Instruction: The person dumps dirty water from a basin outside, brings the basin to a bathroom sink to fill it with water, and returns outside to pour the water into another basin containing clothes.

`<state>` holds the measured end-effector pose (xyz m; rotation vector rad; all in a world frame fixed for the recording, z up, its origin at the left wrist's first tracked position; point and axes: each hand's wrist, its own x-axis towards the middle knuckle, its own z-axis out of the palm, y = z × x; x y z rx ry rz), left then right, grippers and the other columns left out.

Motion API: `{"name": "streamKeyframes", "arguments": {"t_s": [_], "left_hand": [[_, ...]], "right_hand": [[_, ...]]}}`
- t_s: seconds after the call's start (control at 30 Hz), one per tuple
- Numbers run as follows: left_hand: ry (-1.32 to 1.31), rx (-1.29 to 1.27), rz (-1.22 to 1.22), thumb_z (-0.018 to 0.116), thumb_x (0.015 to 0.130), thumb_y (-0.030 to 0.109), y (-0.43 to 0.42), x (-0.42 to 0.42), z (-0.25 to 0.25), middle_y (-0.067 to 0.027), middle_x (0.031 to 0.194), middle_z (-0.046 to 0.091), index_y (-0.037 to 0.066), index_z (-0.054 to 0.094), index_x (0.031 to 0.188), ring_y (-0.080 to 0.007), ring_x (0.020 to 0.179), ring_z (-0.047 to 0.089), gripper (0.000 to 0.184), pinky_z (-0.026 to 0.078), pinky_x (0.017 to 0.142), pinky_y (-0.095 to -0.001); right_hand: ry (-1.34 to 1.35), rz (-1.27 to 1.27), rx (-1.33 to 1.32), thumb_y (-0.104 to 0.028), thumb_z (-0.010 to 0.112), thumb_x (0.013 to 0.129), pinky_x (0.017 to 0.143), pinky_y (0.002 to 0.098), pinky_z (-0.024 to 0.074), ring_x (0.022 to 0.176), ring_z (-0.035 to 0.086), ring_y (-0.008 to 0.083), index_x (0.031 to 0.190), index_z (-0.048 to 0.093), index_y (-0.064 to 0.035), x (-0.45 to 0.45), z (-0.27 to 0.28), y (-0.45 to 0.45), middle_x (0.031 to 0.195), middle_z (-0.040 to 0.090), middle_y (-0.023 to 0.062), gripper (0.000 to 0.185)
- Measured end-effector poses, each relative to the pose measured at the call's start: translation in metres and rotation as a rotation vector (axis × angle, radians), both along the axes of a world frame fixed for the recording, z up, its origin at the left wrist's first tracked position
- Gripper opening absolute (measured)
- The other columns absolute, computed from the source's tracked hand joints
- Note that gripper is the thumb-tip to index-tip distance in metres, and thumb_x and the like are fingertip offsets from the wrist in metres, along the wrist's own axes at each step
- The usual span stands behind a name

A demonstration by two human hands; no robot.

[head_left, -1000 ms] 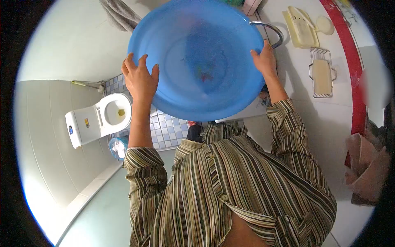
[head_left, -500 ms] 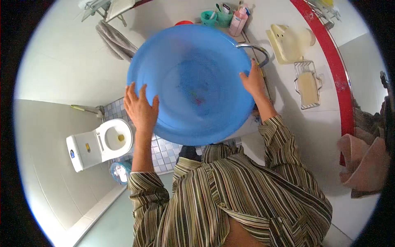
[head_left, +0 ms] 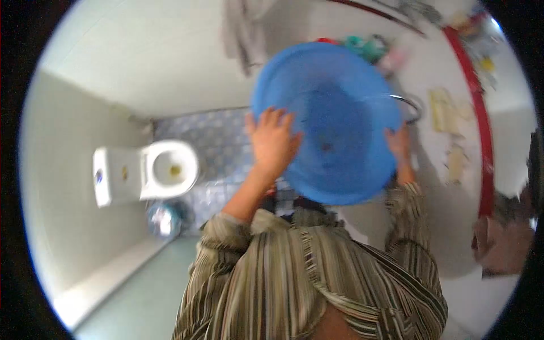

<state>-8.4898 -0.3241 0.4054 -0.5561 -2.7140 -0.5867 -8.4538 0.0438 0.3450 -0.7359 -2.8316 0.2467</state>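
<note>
A large round blue basin (head_left: 334, 130) is held up in front of my body, its inside facing me, with small dark specks near its middle. My left hand (head_left: 273, 139) grips its left rim, fingers spread over the inner wall. At the right rim my right hand (head_left: 400, 147) holds on, blurred by motion, with its fingers partly hidden. A curved metal faucet (head_left: 409, 104) shows just past the basin's right edge.
A toilet (head_left: 170, 170) stands at the left, with a small blue bin (head_left: 165, 220) below it. A grey towel (head_left: 243, 34) hangs above. Soap holders (head_left: 443, 110) lie at the right, near a red strip (head_left: 484, 136). A pinkish towel (head_left: 501, 243) hangs lower right.
The basin and both hands have shifted right in view, while more tiled floor shows at the left. The whole view has turned and blurred. Both hands are still on the rim.
</note>
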Motion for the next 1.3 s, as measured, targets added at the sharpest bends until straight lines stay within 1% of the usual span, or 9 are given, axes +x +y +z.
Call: {"name": "streamKeyframes", "arguments": {"t_s": [0.1, 0.2, 0.23, 0.33, 0.37, 0.6, 0.93, 1.0, 1.3], "left_hand": [[-0.024, -0.023, -0.014, 0.066, 0.066, 0.027, -0.015, -0.016, -0.008, -0.0034, 0.109, 0.054, 0.015, 0.056, 0.103, -0.0220, 0.110, 0.043, 0.040, 0.022, 0.096, -0.0510], [0.000, -0.048, -0.002, 0.064, 0.068, 0.027, -0.018, -0.018, -0.016, -0.0046, 0.110, 0.053, 0.014, 0.054, 0.105, -0.0234, 0.111, 0.044, 0.040, 0.022, 0.097, -0.0510], [-0.002, -0.023, -0.005, 0.064, 0.067, 0.024, -0.033, -0.033, -0.013, -0.0069, 0.107, 0.054, 0.010, 0.056, 0.101, -0.0248, 0.110, 0.043, 0.038, 0.020, 0.097, -0.0510], [-0.046, -0.059, 0.005, 0.064, 0.067, 0.024, -0.038, -0.034, -0.024, -0.0083, 0.111, 0.053, 0.009, 0.055, 0.102, -0.0259, 0.113, 0.042, 0.040, 0.018, 0.098, -0.0514], [-0.034, -0.061, 0.010, 0.063, 0.066, 0.024, -0.035, -0.034, -0.031, -0.0087, 0.111, 0.053, 0.008, 0.055, 0.102, -0.0266, 0.113, 0.042, 0.040, 0.017, 0.098, -0.0519], [-0.113, -0.081, 0.064, 0.062, 0.066, 0.023, -0.056, -0.043, -0.027, -0.0077, 0.109, 0.053, 0.008, 0.055, 0.102, -0.0270, 0.111, 0.042, 0.040, 0.018, 0.099, -0.0514], [-0.119, -0.179, 0.066, 0.063, 0.067, 0.023, -0.047, -0.043, -0.021, -0.0095, 0.110, 0.054, 0.010, 0.054, 0.105, -0.0271, 0.110, 0.043, 0.041, 0.021, 0.098, -0.0501], [0.008, -0.215, -0.003, 0.055, 0.073, 0.045, -0.052, -0.047, -0.023, -0.0079, 0.105, 0.056, 0.014, 0.057, 0.104, -0.0274, 0.100, 0.049, 0.044, 0.029, 0.089, -0.0482], [-0.007, -0.231, -0.013, 0.054, 0.074, 0.044, -0.050, -0.044, -0.016, -0.0071, 0.103, 0.057, 0.014, 0.057, 0.104, -0.0270, 0.099, 0.049, 0.042, 0.030, 0.088, -0.0499]], "right_hand": [[-0.007, -0.073, -0.158, -0.024, 0.060, 0.071, 0.089, 0.0434, 0.0377, 0.106, 0.046, 0.0380, 0.123, 0.032, 0.0051, -0.016, 0.018, -0.028, 0.115, 0.045, 0.0264, 0.066], [0.081, -0.013, -0.084, -0.018, 0.061, 0.070, 0.092, 0.0434, 0.0352, 0.108, 0.043, 0.0384, 0.124, 0.031, 0.0040, -0.023, -0.007, -0.023, 0.118, 0.043, 0.0270, 0.066], [0.006, -0.012, -0.051, -0.024, 0.059, 0.075, 0.093, 0.0421, 0.0350, 0.112, 0.040, 0.0373, 0.128, 0.027, 0.0008, -0.040, -0.002, -0.040, 0.122, 0.039, 0.0254, 0.067], [-0.066, -0.151, -0.127, -0.020, 0.060, 0.072, 0.091, 0.0446, 0.0352, 0.111, 0.041, 0.0389, 0.128, 0.024, 0.0019, -0.040, 0.010, -0.059, 0.122, 0.039, 0.0262, 0.070], [0.219, 0.007, -0.056, -0.018, 0.060, 0.071, 0.087, 0.0460, 0.0380, 0.106, 0.045, 0.0391, 0.127, 0.025, 0.0036, -0.038, -0.020, -0.044, 0.120, 0.039, 0.0266, 0.069], [0.109, -0.028, -0.212, -0.017, 0.061, 0.070, 0.076, 0.0459, 0.0435, 0.096, 0.049, 0.0389, 0.120, 0.029, 0.0046, -0.036, 0.016, -0.079, 0.107, 0.045, 0.0256, 0.063], [0.118, -0.043, -0.334, -0.018, 0.060, 0.071, 0.079, 0.0434, 0.0434, 0.097, 0.049, 0.0390, 0.124, 0.027, 0.0032, -0.034, 0.018, -0.065, 0.110, 0.044, 0.0256, 0.066], [0.138, -0.013, -0.331, -0.017, 0.059, 0.072, 0.080, 0.0432, 0.0430, 0.097, 0.049, 0.0388, 0.123, 0.027, 0.0034, -0.035, 0.016, -0.064, 0.111, 0.043, 0.0253, 0.064], [0.139, -0.043, -0.302, -0.017, 0.058, 0.072, 0.075, 0.0441, 0.0434, 0.090, 0.051, 0.0373, 0.121, 0.028, 0.0034, -0.039, 0.001, -0.065, 0.101, 0.045, 0.0215, 0.061]]}}
